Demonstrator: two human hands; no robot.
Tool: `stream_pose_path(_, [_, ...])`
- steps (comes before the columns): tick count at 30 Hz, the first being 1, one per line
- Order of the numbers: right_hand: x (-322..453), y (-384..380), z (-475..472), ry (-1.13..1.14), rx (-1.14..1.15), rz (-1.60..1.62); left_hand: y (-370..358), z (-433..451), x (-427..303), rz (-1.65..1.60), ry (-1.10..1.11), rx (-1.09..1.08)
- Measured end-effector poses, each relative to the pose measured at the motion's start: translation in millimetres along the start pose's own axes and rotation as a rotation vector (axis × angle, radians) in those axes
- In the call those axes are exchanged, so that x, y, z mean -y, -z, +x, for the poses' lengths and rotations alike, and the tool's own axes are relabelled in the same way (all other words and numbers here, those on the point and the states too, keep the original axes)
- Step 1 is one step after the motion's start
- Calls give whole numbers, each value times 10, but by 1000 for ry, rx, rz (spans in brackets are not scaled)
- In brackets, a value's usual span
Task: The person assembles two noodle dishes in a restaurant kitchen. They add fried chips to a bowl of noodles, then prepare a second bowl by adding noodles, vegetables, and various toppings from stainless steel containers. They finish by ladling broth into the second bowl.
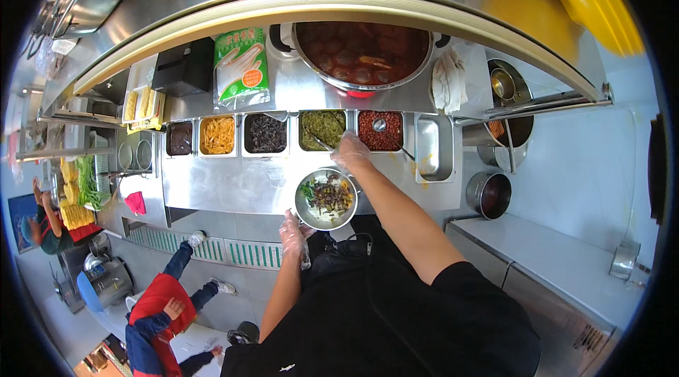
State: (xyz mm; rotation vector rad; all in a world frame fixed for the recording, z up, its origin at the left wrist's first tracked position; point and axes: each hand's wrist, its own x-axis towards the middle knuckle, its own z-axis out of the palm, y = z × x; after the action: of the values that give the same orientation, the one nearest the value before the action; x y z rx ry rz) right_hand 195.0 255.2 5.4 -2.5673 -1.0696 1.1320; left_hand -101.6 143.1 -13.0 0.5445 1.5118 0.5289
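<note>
In a clear plastic glove, my left hand (293, 235) grips the near left rim of a round metal bowl (298, 212). White food, green leaves and a dark chopped topping (329, 195) lie inside it. Beyond the bowl my gloved right hand (351, 152) is closed around the handle of a metal spoon (321, 143), whose far end reaches into a steel pan of chopped green vegetables (322, 126). To the right of that hand is a pan of red-brown beans or peanuts (371, 135), with another spoon (404, 151) in it.
Left of the greens stand pans of dark shreds (266, 133), orange-yellow strips (218, 135) and dark sauce (179, 138). A large pot of red broth (366, 53) sits behind, beneath a shelf edge (339, 4). Two co-workers (164, 302) (53, 228) are at the left.
</note>
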Motion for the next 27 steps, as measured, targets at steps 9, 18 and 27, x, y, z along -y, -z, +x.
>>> stream_pose_path(9, [-99, 793, -500, 289, 74, 39, -383, -297, -80, -21, 15, -172])
stream_pose_path(18, [-822, 1275, -1337, 440, 70, 250, -385, -25, 12, -99, -3, -125])
stream_pose_path(27, [-280, 2920, -2732, 439, -210, 206, -364, -28, -184, -89, -19, -55])
